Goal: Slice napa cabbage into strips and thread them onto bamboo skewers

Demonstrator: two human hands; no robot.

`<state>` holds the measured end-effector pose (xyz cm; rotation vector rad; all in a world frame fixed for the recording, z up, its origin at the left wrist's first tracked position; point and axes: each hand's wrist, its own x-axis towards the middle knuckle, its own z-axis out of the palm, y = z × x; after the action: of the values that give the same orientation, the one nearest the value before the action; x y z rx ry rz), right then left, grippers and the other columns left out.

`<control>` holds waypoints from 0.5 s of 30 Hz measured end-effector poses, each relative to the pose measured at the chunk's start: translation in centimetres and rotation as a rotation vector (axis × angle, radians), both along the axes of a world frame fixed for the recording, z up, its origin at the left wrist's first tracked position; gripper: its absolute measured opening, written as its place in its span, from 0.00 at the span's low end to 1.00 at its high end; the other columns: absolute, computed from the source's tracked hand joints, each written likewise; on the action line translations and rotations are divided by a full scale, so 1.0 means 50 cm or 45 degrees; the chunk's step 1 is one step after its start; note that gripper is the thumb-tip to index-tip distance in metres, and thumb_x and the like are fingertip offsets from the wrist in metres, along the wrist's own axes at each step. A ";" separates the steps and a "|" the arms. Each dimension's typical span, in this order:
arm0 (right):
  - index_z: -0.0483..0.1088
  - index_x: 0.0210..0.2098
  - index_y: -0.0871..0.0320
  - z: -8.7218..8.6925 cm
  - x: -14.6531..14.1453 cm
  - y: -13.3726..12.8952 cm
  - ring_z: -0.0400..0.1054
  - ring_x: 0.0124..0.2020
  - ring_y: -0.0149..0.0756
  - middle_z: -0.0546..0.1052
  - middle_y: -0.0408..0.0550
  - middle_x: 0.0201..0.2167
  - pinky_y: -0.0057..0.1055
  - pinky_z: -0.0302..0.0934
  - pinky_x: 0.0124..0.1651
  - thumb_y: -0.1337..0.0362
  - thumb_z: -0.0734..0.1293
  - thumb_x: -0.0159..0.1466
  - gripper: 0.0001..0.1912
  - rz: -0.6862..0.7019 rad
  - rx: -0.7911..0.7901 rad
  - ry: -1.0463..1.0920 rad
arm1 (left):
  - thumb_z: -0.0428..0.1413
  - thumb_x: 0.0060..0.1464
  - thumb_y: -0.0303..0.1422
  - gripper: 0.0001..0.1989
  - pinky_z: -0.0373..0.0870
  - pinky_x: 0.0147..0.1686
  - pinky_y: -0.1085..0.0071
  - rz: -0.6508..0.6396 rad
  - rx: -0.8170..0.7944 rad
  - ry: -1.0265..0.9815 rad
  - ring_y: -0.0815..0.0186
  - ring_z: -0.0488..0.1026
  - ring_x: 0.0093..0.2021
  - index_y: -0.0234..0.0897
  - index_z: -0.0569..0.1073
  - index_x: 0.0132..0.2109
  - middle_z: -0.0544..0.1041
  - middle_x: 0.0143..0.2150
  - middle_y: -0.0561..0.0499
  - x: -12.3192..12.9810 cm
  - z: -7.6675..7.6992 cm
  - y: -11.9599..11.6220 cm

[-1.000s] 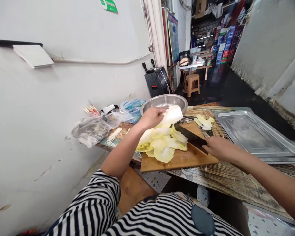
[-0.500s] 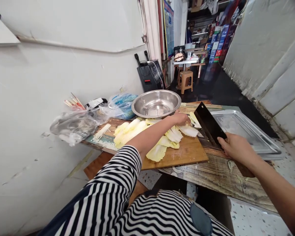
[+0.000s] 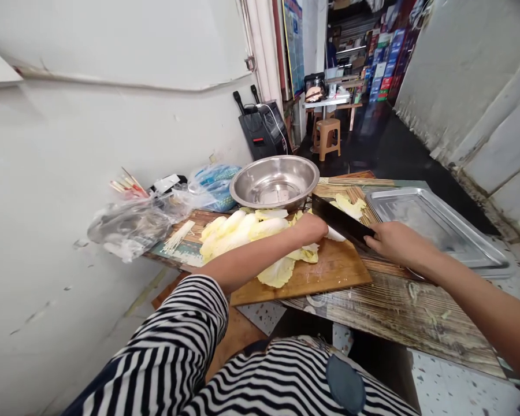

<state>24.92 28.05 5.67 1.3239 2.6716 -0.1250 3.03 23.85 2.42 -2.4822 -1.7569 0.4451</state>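
My right hand (image 3: 389,240) grips the handle of a dark, broad-bladed cleaver (image 3: 338,222). The blade slants over the right part of a wooden cutting board (image 3: 329,268), close by the fingers of my left hand (image 3: 312,229). That hand is closed, its fingers curled on a napa cabbage leaf (image 3: 336,234) that shows only in part. More pale yellow-white cabbage leaves (image 3: 229,238) are heaped on the board's left side, some under my left forearm. Another leaf (image 3: 349,206) lies past the cleaver, on some thin wooden sticks (image 3: 366,215).
A steel basin (image 3: 274,184) stands behind the board, and a metal tray (image 3: 435,228) lies to the right. Enoki mushrooms (image 3: 178,237), plastic bags (image 3: 127,222) and a blue bag (image 3: 216,188) are at left by the wall. A black speaker (image 3: 263,130) stands beyond.
The cleaver has swung left and lower, from upright beside the board to over the leaf by my left hand. My left hand has drawn nearer to me and curled. More of the far leaf shows.
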 end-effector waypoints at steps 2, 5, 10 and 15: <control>0.77 0.41 0.60 0.005 -0.008 0.006 0.77 0.41 0.47 0.82 0.59 0.38 0.33 0.59 0.36 0.60 0.57 0.68 0.18 0.016 -0.017 -0.001 | 0.57 0.59 0.31 0.12 0.71 0.41 0.66 0.056 -0.041 -0.036 0.52 0.80 0.48 0.32 0.84 0.46 0.83 0.44 0.38 -0.001 0.002 0.004; 0.77 0.43 0.61 0.013 -0.018 0.013 0.77 0.41 0.46 0.82 0.60 0.39 0.34 0.59 0.37 0.60 0.57 0.68 0.19 0.042 -0.014 -0.044 | 0.61 0.55 0.33 0.13 0.71 0.43 0.68 0.135 -0.084 -0.107 0.53 0.80 0.48 0.32 0.84 0.45 0.83 0.44 0.39 -0.003 0.007 0.010; 0.78 0.45 0.63 0.021 -0.029 0.019 0.77 0.42 0.47 0.82 0.62 0.39 0.33 0.61 0.38 0.60 0.57 0.67 0.21 0.045 -0.027 -0.089 | 0.63 0.51 0.31 0.11 0.71 0.42 0.69 0.169 -0.099 -0.162 0.55 0.80 0.46 0.34 0.85 0.41 0.84 0.42 0.41 -0.001 0.017 0.013; 0.77 0.46 0.64 0.026 -0.040 0.013 0.76 0.42 0.48 0.81 0.62 0.38 0.35 0.63 0.41 0.60 0.57 0.67 0.20 0.022 -0.086 -0.047 | 0.62 0.50 0.28 0.10 0.70 0.43 0.70 0.164 -0.129 -0.222 0.57 0.79 0.44 0.35 0.85 0.39 0.84 0.41 0.44 -0.001 0.025 0.012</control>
<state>22.91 28.69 6.99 1.2697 2.6231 -0.1854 2.95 24.44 3.64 -2.5555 -2.0166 0.3430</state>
